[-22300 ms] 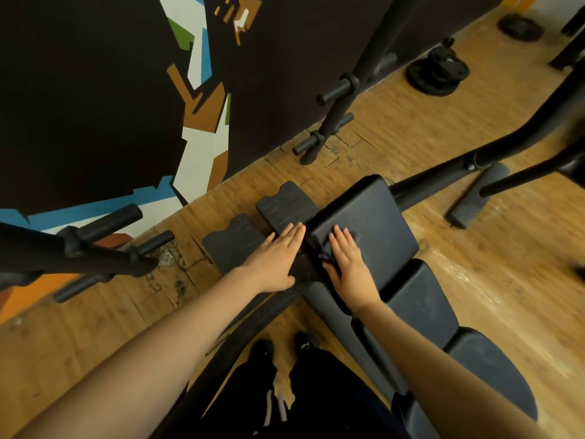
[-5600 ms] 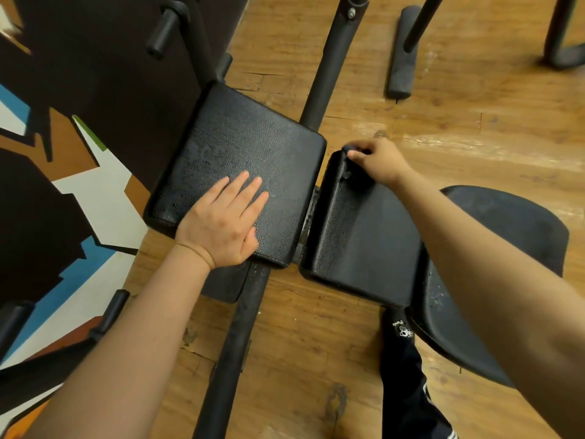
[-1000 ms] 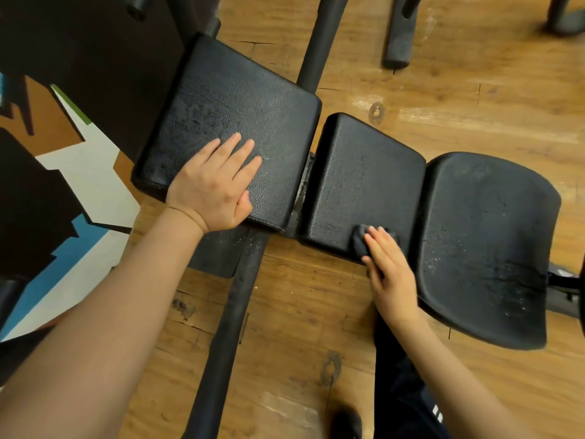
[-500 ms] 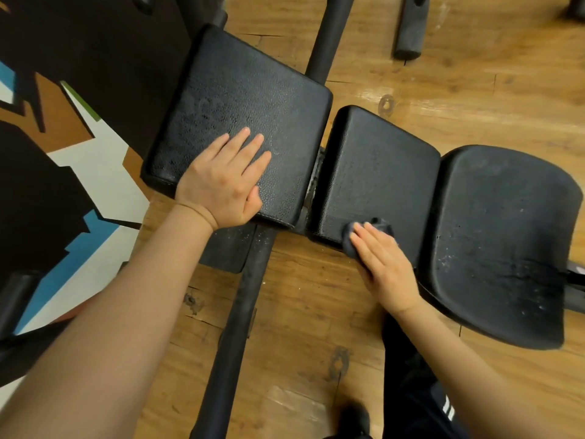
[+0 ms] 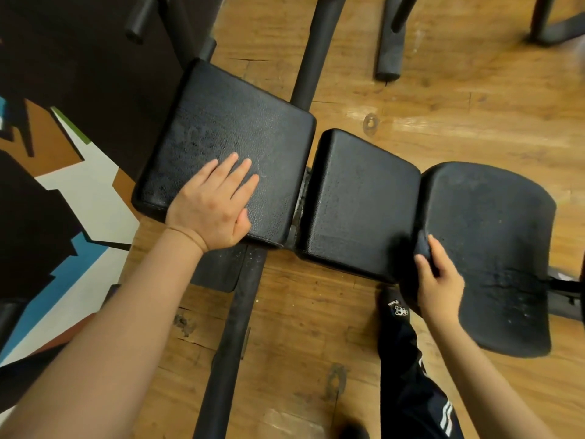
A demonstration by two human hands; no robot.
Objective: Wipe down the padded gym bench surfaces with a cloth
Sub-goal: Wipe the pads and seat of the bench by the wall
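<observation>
The black padded bench lies across the view in three sections: a large left pad (image 5: 240, 131), a middle pad (image 5: 361, 198) and a curved right seat pad (image 5: 493, 236). My left hand (image 5: 212, 204) rests flat, fingers spread, on the near part of the left pad. My right hand (image 5: 438, 280) grips a small dark cloth (image 5: 422, 247) and presses it against the near edge at the seam between the middle pad and the seat pad. Most of the cloth is hidden under my fingers.
Black steel frame tubes (image 5: 234, 337) run under the bench across a worn wooden floor (image 5: 474, 99). A foam-capped foot (image 5: 387, 42) and another frame leg (image 5: 557, 23) stand beyond. A painted dark wall panel (image 5: 63, 185) is at left. My dark trouser leg (image 5: 408, 369) is below.
My right hand has slid the cloth to the right along the near edge of the middle pad, reaching the seam with the seat pad. My left hand has stayed flat on the left pad.
</observation>
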